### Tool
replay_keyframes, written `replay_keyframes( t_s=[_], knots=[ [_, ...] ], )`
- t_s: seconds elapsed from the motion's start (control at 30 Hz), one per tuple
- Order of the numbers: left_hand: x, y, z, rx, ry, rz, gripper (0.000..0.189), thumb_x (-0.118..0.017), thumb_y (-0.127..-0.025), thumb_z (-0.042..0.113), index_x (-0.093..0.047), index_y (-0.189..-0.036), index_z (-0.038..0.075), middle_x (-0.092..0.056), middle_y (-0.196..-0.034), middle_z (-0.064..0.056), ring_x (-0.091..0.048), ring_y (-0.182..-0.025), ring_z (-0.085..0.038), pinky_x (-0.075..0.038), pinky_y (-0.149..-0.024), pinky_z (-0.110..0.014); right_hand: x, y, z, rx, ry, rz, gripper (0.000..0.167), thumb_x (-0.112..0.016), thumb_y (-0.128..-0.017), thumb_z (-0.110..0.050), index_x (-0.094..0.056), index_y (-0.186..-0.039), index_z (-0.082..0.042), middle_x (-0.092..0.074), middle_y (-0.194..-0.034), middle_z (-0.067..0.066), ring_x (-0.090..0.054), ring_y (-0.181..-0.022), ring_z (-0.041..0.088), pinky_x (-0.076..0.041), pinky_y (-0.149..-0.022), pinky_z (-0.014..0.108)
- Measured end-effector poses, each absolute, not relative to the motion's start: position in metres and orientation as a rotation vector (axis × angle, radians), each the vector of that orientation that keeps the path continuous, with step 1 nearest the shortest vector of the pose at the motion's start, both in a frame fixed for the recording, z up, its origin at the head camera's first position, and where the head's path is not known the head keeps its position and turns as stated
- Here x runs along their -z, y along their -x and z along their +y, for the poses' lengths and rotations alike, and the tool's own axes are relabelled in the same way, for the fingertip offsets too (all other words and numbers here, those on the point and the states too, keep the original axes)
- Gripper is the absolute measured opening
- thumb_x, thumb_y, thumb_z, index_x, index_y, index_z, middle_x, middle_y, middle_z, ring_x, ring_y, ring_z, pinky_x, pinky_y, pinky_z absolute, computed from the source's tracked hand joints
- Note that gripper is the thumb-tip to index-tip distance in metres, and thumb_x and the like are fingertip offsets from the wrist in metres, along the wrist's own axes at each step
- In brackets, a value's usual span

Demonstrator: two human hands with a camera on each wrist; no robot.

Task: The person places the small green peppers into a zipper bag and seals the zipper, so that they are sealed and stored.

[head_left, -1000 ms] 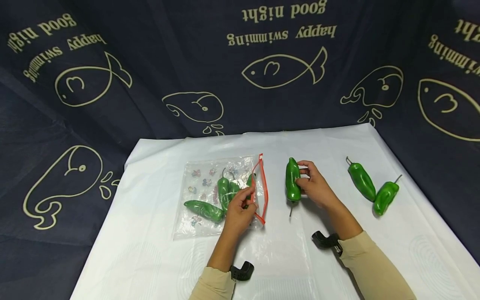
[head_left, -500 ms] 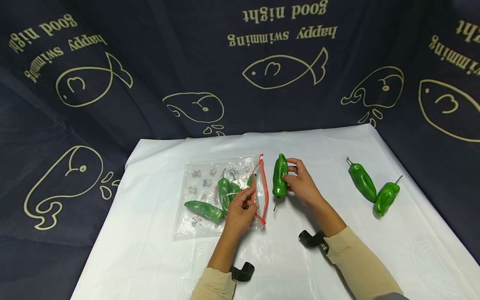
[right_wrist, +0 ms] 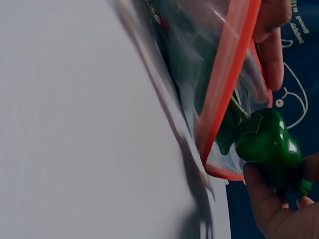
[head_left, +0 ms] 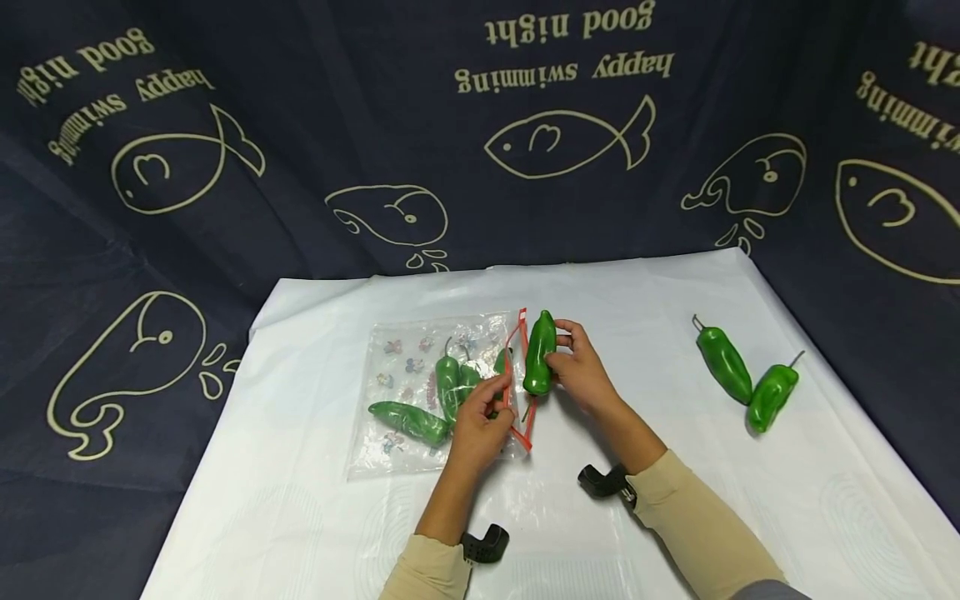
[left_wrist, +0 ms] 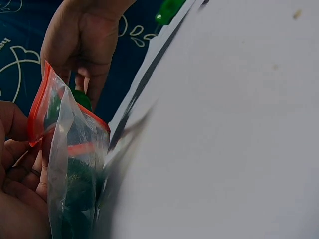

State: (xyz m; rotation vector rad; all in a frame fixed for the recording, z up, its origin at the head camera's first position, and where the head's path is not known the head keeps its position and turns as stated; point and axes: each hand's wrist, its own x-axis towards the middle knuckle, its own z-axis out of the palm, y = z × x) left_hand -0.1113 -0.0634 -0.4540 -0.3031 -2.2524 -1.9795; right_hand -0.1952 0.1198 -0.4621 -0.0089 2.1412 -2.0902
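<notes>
A clear zip bag point(head_left: 390, 375) with a red-edged mouth lies on the white table, several green peppers point(head_left: 408, 421) inside it. My left hand point(head_left: 480, 425) pinches the bag's upper layer near the mouth, which gapes in the left wrist view. A green pepper point(head_left: 540, 354) is held between the thumb and fingers of my right hand point(head_left: 581, 367), right at the red edge point(right_wrist: 229, 74). In the right wrist view that pepper's stem points into the bag's mouth.
Two more green peppers, one point(head_left: 724, 364) touching the other point(head_left: 772, 397), lie on the right side of the white-covered table point(head_left: 300, 400). A dark blue cloth point(head_left: 375, 108) with fish drawings hangs behind the table.
My right hand has carried the pepper leftward, from beside the bag to its red edge. My left hand and the bag stay where they were.
</notes>
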Motion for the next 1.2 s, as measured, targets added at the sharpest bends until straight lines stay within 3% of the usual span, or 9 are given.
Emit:
replay_keyframes(
  t_s=[0.37,0.6,0.87,1.2],
  knots=[
    [0.453,0.111,-0.063,1.965,0.327,-2.245,0.053,-0.056,-0.076,-0.016,-0.059,-0.128,-0.012,-0.059,-0.127,-0.025,-0.057,-0.079,-0.022,-0.046,-0.067,-0.016,0.472,0.193,0.108,2.008,0.025,2.039,0.066,-0.054,-0.091,0.006,-0.026,-0.151,-0.004,-0.045,-0.130,0.027,-0.063,-0.097,0.029,-0.058,-0.074,0.039],
    [0.455,0.112,-0.062,1.962,0.337,-2.229,0.053,-0.057,-0.074,-0.016,-0.060,-0.127,-0.012,-0.060,-0.125,-0.026,-0.056,-0.079,-0.018,-0.046,-0.067,-0.016,0.475,0.189,0.107,1.872,0.098,2.102,0.061,-0.057,-0.091,0.001,-0.034,-0.148,-0.003,-0.049,-0.127,0.025,-0.064,-0.093,0.027,-0.058,-0.072,0.037],
    [0.454,0.112,-0.063,1.982,0.330,-2.229,0.054,-0.056,-0.074,-0.015,-0.059,-0.128,-0.012,-0.059,-0.126,-0.025,-0.057,-0.079,-0.024,-0.047,-0.067,-0.016,0.473,0.185,0.109,1.736,0.106,2.241,0.059,-0.062,-0.092,-0.006,-0.039,-0.146,0.001,-0.051,-0.120,0.022,-0.061,-0.091,0.026,-0.057,-0.069,0.039],
    [0.453,0.111,-0.062,1.979,0.323,-2.232,0.055,-0.056,-0.074,-0.015,-0.059,-0.128,-0.012,-0.059,-0.126,-0.026,-0.057,-0.079,-0.022,-0.046,-0.068,-0.016,0.467,0.180,0.115,1.762,0.101,2.165,0.059,-0.059,-0.094,-0.009,-0.037,-0.147,0.002,-0.051,-0.119,0.020,-0.062,-0.090,0.027,-0.057,-0.072,0.044]
  ],
)
